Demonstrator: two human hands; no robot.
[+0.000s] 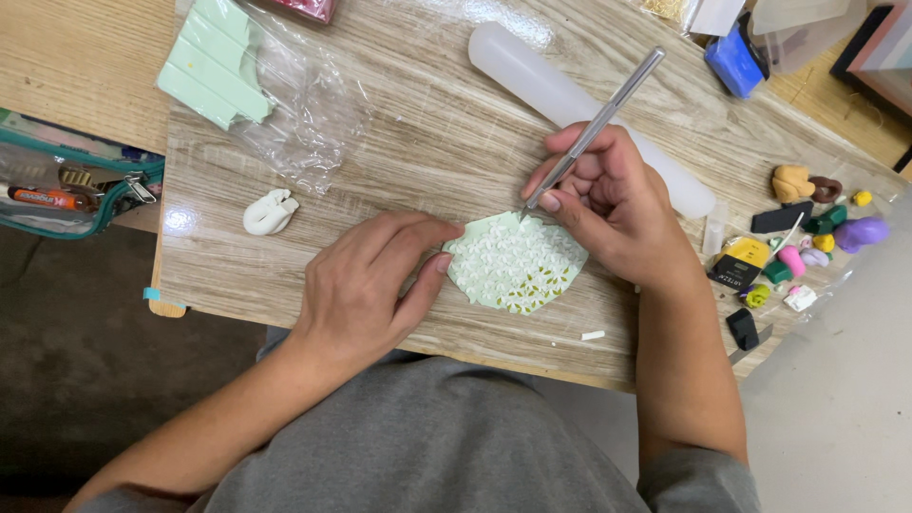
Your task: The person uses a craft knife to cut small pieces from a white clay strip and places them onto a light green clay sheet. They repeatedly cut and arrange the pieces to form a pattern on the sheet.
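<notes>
Mint-green clay disc (514, 264), dotted with small white petals, lies on the wooden tabletop (399, 142) near its near edge. Left hand (366, 285) rests flat, fingertips pressing the disc's left rim, holding nothing. Right hand (613, 204) has its grip closed around a slim metal tool (597, 126), tip touching the disc's far edge. A translucent roller (570, 100) lies just beyond.

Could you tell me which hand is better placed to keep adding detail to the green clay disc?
Probably the right hand: it holds the metal tool, tip at the clay disc. The left hand only steadies its edge.
</notes>
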